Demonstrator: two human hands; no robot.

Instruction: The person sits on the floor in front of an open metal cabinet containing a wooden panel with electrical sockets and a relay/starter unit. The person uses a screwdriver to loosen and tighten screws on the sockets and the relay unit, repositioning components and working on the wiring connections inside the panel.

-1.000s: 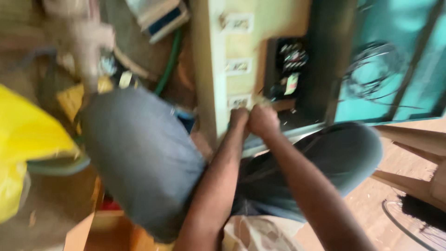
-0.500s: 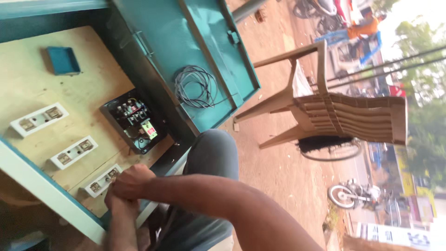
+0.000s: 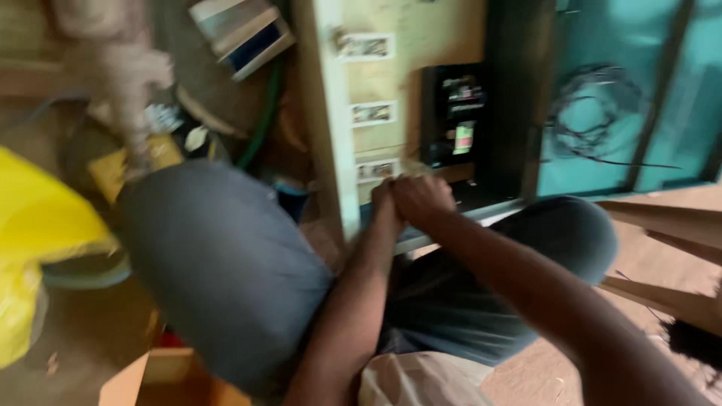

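- The left hand (image 3: 383,197) and right hand (image 3: 423,199) pressed together at the lowest white rectangular switch plate (image 3: 376,170), near the bottom edge of the pale plywood panel (image 3: 406,75); blur hid whether either hand gripped anything.
- Judged from this, the work there needed steady wrists and small, firm finger pressure.
- The black breaker box (image 3: 457,113) sat just right of the plates.
- Half a second earlier the view was tilted, showing a chair and street; now it faced the teal metal door (image 3: 624,90).
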